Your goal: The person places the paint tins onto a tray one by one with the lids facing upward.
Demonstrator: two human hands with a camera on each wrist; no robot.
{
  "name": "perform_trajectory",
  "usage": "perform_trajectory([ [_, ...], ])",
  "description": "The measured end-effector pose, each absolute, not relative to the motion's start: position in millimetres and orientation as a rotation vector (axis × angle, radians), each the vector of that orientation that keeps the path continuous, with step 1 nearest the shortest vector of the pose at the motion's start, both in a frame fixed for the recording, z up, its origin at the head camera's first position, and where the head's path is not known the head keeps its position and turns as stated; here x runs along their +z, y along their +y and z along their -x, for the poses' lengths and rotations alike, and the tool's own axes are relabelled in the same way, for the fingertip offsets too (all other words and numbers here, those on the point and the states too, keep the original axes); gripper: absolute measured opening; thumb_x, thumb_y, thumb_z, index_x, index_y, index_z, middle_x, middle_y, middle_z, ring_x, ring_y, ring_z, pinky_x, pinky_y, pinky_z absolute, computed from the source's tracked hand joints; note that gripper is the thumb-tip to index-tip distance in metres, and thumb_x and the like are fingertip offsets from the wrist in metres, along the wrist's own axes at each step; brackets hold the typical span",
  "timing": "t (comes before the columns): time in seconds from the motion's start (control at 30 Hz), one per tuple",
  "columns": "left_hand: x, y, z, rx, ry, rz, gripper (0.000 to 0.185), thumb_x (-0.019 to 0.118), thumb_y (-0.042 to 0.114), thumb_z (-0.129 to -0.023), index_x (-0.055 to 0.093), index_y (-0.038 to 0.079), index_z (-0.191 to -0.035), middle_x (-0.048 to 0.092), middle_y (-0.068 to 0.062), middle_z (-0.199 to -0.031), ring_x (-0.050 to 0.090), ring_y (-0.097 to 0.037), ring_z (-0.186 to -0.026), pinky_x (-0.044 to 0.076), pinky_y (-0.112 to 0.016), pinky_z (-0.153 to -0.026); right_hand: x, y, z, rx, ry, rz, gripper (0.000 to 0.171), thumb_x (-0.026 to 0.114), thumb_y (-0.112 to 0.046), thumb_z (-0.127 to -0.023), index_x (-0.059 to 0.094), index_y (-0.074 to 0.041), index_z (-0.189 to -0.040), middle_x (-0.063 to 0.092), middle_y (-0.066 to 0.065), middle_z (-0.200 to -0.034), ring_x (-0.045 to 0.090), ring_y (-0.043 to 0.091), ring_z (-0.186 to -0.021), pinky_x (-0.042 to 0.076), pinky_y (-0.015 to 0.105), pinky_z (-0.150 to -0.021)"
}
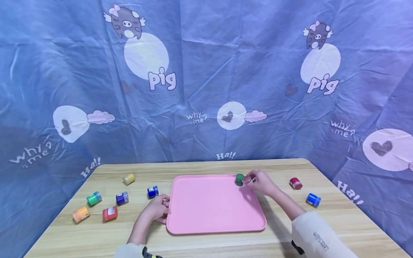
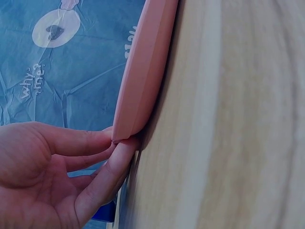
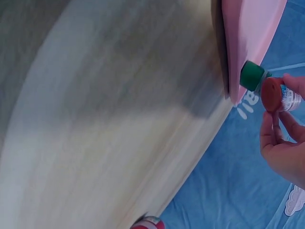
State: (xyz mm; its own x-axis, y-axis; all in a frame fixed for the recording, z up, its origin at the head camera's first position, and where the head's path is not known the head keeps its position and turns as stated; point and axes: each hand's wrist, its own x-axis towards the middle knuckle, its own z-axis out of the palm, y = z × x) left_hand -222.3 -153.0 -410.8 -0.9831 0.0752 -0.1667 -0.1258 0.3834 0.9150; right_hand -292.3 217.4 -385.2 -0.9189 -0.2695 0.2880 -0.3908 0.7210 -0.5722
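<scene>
A makeshift indoor recording corner, more like a home setup than a shop or lab; a wrinkled blue cloth backdrop (image 1: 206,79) hangs behind and to both sides, printed with cartoon pigs, white circles, hearts, clouds and the words "pig", "why me?" and "Ha!!"; in front of it stands a light wood-grain desk (image 1: 209,166) with rounded corners; on the desk lie a flat pink tray (image 1: 206,211) and small paint pots (image 1: 94,198) with coloured lids, scattered left and right of the tray, giving the feel of a child's craft space; no walls, windows or other furniture show past the cloth
</scene>
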Motion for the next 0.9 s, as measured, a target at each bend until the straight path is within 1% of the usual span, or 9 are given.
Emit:
perform_trajectory([
  [0.17, -410.8, -152.7, 221.8, 1.644, 2.461, 0.048, 0.045, 0.050, -0.019, -0.071, 0.042, -0.016, -0.116, 0.048, -0.013, -0.083, 0.054, -0.021, -0.061, 0.053, -0.032, -0.050, -390.7, 213.2, 288.8, 1.076, -2.784, -0.439, 0.030, 0.073, -0.001, -0.068, 0.059, 0.007, -0.093, 0.060, 0.006, -0.078, 0.057, 0.020, -0.072, 0.049, 0.029, -0.063],
  [0.27, -410.9, -152.9, 221.6, 1.651, 2.453, 0.046, 0.045, 0.051, -0.019, -0.071, 0.042, -0.016, -0.115, 0.048, -0.013, -0.083, 0.054, -0.021, -0.060, 0.053, -0.033, -0.050, -393.3, 210.6, 286.8, 1.106, -2.796, -0.429, 0.031, 0.074, 0.000, -0.067, 0.058, 0.007, -0.092, 0.059, 0.007, -0.078, 0.057, 0.022, -0.076, 0.050, 0.029, -0.064],
  [0.47, -411.4, -153.7, 222.3, 1.641, 2.449, 0.039, 0.046, 0.050, -0.019, -0.072, 0.042, -0.016, -0.116, 0.048, -0.013, -0.083, 0.055, -0.021, -0.061, 0.054, -0.033, -0.051, -395.2, 206.9, 284.4, 1.082, -2.826, -0.435, 0.031, 0.074, 0.002, -0.064, 0.057, 0.005, -0.090, 0.058, 0.006, -0.078, 0.055, 0.021, -0.077, 0.048, 0.028, -0.065],
  [0.73, -410.0, -153.7, 222.1, 1.652, 2.453, 0.047, 0.046, 0.050, -0.019, -0.071, 0.042, -0.016, -0.116, 0.048, -0.013, -0.083, 0.054, -0.021, -0.061, 0.053, -0.033, -0.050, -395.3, 205.7, 283.9, 1.040, -2.824, -0.510, 0.031, 0.074, 0.004, -0.061, 0.057, 0.005, -0.087, 0.057, 0.005, -0.077, 0.055, 0.021, -0.075, 0.046, 0.027, -0.063],
  [0.9, -409.3, -153.6, 222.2, 1.648, 2.459, 0.050, 0.046, 0.050, -0.019, -0.071, 0.042, -0.016, -0.116, 0.047, -0.013, -0.083, 0.054, -0.022, -0.062, 0.053, -0.033, -0.051, -399.4, 206.7, 287.1, 1.039, -2.829, -0.518, 0.029, 0.073, 0.005, -0.060, 0.057, 0.002, -0.085, 0.057, 0.004, -0.077, 0.056, 0.020, -0.075, 0.047, 0.028, -0.063],
])
